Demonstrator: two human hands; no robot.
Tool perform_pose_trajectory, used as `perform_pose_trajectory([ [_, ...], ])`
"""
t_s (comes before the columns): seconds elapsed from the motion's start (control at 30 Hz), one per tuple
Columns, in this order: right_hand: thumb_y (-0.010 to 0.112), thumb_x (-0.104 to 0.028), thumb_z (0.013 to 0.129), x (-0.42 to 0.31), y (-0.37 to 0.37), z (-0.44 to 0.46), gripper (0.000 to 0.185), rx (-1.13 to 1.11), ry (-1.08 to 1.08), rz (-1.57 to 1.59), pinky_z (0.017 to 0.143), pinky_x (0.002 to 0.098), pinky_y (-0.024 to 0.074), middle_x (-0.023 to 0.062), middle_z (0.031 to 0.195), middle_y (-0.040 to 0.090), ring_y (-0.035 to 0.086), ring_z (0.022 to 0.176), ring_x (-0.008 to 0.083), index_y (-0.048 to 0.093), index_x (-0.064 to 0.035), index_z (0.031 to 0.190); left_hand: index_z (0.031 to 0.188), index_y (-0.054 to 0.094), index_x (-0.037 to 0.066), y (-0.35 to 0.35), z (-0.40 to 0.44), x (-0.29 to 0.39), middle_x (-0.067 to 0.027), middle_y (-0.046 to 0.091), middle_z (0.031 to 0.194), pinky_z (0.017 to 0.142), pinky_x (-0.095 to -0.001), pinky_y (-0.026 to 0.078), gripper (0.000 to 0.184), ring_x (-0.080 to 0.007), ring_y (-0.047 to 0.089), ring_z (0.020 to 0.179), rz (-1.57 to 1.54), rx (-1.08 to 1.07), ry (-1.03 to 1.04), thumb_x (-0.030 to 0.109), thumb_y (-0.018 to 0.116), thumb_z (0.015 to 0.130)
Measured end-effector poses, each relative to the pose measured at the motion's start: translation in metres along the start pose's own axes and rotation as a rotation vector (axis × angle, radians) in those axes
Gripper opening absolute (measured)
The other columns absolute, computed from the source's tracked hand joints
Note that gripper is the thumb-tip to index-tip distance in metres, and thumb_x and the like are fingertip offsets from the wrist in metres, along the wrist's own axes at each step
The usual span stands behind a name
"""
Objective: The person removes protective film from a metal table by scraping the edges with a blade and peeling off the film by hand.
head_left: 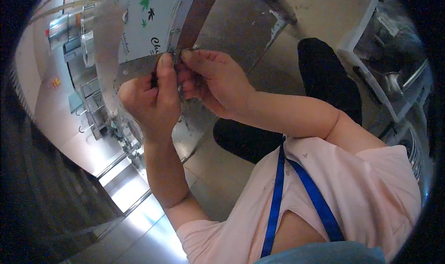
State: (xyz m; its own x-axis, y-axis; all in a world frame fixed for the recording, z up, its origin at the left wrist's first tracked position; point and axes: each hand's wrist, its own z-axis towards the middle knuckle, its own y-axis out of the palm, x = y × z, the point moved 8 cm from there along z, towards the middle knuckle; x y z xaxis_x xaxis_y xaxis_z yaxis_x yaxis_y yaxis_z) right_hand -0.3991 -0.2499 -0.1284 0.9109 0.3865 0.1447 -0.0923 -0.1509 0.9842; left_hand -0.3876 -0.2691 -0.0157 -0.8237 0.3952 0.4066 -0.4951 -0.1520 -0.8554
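My left hand (pixel 155 94) is closed, with its thumb pointing up and its fingers curled in. Close beside it, my right hand (pixel 220 78) pinches with thumb and forefinger. The two sets of fingertips nearly meet; whatever small dark thing lies between them is too hidden to name. Just beyond my fingers is a white panel (pixel 139 36) printed with green and black leaves and dark lettering. A brown strip (pixel 200 13) runs along that panel's right side, beside a dull grey surface.
A pale-rimmed container (pixel 359 29) holding metal pieces and clear wrapping stands at the right. Coiled wire (pixel 411 148) lies below it. My dark-clad knees (pixel 324 69) are near the work. A metal rack (pixel 95 108) shows at the left, with bright floor tiles (pixel 148 231) below.
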Motion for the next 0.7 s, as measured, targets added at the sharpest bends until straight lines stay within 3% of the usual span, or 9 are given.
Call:
perform_pose_trajectory([
  [0.1, 0.045, -0.02, 0.078, 0.001, 0.001, -0.004, 0.017, 0.056, 0.019, -0.006, 0.048, 0.0208, 0.0427, 0.0028, 0.062, 0.051, 0.049, 0.051, 0.009, 0.048, -0.0044, 0.074, 0.059, 0.055, -0.001, -0.006, -0.005, -0.011, -0.0051, 0.053, 0.049, 0.042, -0.0225, 0.036, 0.016, -0.0092, 0.048, 0.045, -0.081, 0.074, -0.094, 0.008, 0.051, 0.071],
  [0.3, 0.046, -0.018, 0.077, 0.013, -0.003, -0.011, 0.014, 0.016, 0.03, -0.06, 0.049, 0.0216, 0.0432, 0.0033, 0.063, 0.051, 0.049, 0.052, 0.0101, 0.048, -0.0043, 0.075, 0.054, 0.051, -0.003, -0.017, -0.019, -0.022, -0.0035, 0.047, 0.044, 0.039, -0.0237, 0.032, 0.023, -0.0077, 0.043, 0.041, -0.067, -0.03, -0.209, 0.012, 0.05, 0.071],
  [0.53, 0.044, -0.013, 0.076, 0.016, -0.003, -0.003, 0.014, 0.038, -0.021, -0.075, 0.046, 0.0246, 0.0427, 0.0064, 0.062, 0.051, 0.049, 0.051, 0.014, 0.048, 0.0002, 0.074, 0.05, 0.05, -0.003, -0.021, -0.023, -0.028, -0.0023, 0.045, 0.041, 0.036, -0.0224, 0.031, 0.027, -0.0051, 0.04, 0.039, 0.062, -0.034, -0.218, 0.012, 0.05, 0.072],
  [0.7, 0.045, -0.016, 0.077, 0.013, -0.003, -0.002, 0.013, 0.042, -0.013, -0.064, 0.047, 0.0219, 0.0432, 0.0038, 0.06, 0.052, 0.05, 0.048, 0.0103, 0.048, -0.0043, 0.073, 0.048, 0.05, -0.003, -0.015, -0.018, -0.017, -0.0035, 0.047, 0.039, 0.036, -0.0218, 0.033, 0.029, -0.0066, 0.042, 0.037, 0.032, 0.061, -0.185, 0.012, 0.05, 0.072],
])
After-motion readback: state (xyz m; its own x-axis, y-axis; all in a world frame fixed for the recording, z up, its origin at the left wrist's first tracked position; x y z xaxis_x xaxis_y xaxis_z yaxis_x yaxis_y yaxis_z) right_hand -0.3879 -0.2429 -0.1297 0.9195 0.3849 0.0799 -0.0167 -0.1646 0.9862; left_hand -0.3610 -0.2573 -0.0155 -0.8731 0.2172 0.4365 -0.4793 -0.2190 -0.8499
